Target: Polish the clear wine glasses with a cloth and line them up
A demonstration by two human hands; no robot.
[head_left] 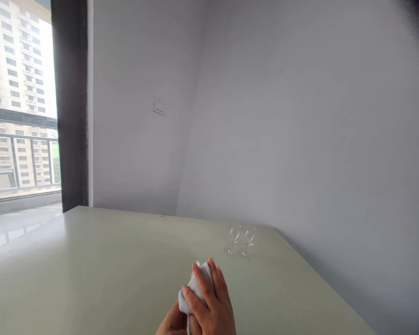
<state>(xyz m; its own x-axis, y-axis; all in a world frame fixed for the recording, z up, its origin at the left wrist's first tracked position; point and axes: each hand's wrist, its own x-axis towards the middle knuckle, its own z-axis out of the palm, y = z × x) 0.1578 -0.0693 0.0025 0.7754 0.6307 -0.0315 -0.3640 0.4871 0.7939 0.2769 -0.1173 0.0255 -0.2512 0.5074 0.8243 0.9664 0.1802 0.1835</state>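
A bunched, soft-looking pale grey cloth (185, 302) is held between two bare hands at the bottom middle of the head view, over the near part of a glossy, pale green table (108, 270). The right hand (214, 304) is laid over the cloth's right side, back of the hand uppermost, and the cloth is grasped under its slightly parted fingers. The left hand (172, 321) is set against the lower left of the cloth, which is clasped from that side too; its fingers are mostly hidden, and the wrists are cut off by the lower edge. A small whitish tip is seen at the top of the bundle, but whether it belongs to the cloth or to something wrapped inside cannot be told.

Beyond the right hand, a little to the right, two small, clear, stemmed glasses are stood upright side by side on the table: a left one (235, 234) and a right one (249, 237). Whether they are touched by each other cannot be made out.

The table is backed by plain grey walls (282, 116), on which a square white switch plate (158, 106) is mounted. At the far left, a tall beige apartment building (17, 70) and a grey metal railing (14, 160) are seen past a dark upright frame (70, 107)
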